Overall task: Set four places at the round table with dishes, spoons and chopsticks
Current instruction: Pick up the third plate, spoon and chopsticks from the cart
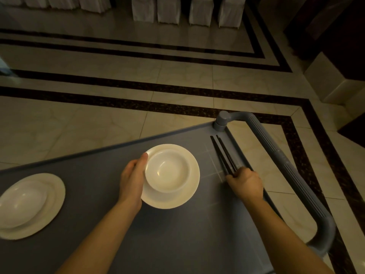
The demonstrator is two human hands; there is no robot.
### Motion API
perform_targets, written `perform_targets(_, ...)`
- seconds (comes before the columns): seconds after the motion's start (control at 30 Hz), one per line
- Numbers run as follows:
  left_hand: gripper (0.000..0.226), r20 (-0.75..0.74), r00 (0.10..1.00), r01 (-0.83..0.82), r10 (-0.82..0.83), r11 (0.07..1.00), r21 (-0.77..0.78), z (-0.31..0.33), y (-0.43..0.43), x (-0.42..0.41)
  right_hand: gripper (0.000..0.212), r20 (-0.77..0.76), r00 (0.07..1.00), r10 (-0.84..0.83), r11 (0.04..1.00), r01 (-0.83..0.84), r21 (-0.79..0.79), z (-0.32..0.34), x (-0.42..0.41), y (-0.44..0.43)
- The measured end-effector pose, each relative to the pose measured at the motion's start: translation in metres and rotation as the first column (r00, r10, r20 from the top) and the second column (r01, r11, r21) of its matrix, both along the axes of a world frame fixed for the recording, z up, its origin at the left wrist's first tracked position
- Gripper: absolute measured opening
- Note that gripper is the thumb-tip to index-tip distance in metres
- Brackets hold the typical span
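Two dish sets sit on the grey cart (177,234). One bowl (167,169) on its plate (177,201) is near the middle, and a second plate (56,196) with a bowl (21,204) is out at 9 o'clock. The left hand (132,180) grips the middle set at its 9 o'clock edge. Its thumb lies over the bowl's rim, and the fingers are hidden beneath. At 3 o'clock from that set, the right hand (245,183) is curled round the near ends of several black chopsticks (223,153). Their tips fan out toward 11 o'clock and rest on the cart, just beside its raised edge and handle (286,161). Neither the round table nor any spoons are in view.

The main risk is probably the stacked lift. The bowl seems to rest loose on the plate, so with one hand holding at a single edge, any tilt could let it slide toward 3 o'clock and off. The tiled floor (98,119) below would likely break it. The chopsticks are splayed rather than bundled, so a stick could slip from the grip, roll over the nearby edge or split a pair. Both hands are busy, so neither could catch a slip on the other side.
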State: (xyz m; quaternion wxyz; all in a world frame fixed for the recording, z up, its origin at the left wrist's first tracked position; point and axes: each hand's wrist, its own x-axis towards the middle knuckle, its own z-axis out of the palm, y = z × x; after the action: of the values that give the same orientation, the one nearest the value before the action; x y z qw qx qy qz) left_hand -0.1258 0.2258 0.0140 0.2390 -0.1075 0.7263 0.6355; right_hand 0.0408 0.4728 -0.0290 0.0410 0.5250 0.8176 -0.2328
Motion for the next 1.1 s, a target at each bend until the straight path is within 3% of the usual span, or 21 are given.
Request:
perform_targets(0.23,0.022,0.034,0.999,-0.025,0.025,1.0,-0.005,-0.001,-0.008,-0.003,0.032,-0.185,0.958,-0.22,0.939,0.156,-0.307,-0.008,-0.006,0.003)
perform_targets(0.4,0.038,0.054,0.996,-0.067,0.067,0.998,-0.003,-0.004,-0.026,-0.014,0.025,-0.187,0.971,-0.148,0.916,0.063,-0.395,-0.012,-0.017,-0.003)
perform_targets(0.57,0.045,0.075,0.985,-0.155,0.157,0.988,-0.026,-0.004,-0.055,-0.027,0.023,-0.366,0.923,-0.117,0.894,-0.063,-0.444,-0.005,-0.04,-0.034)
perform_targets(0.7,0.044,0.059,0.968,-0.241,0.244,0.969,-0.051,-0.005,-0.078,-0.034,0.022,-0.398,0.917,-0.015,0.894,-0.166,-0.416,-0.005,-0.061,-0.061)
perform_targets(0.83,0.054,0.055,0.964,-0.258,0.261,0.965,-0.049,-0.007,-0.094,-0.034,0.021,-0.257,0.942,0.216,0.93,-0.279,-0.239,-0.006,-0.079,-0.08)
perform_targets(1.1,0.044,0.079,0.951,-0.297,0.298,0.955,-0.025,-0.016,-0.117,-0.028,0.042,-0.159,0.951,0.264,0.948,-0.287,-0.139,-0.02,-0.1,-0.091)
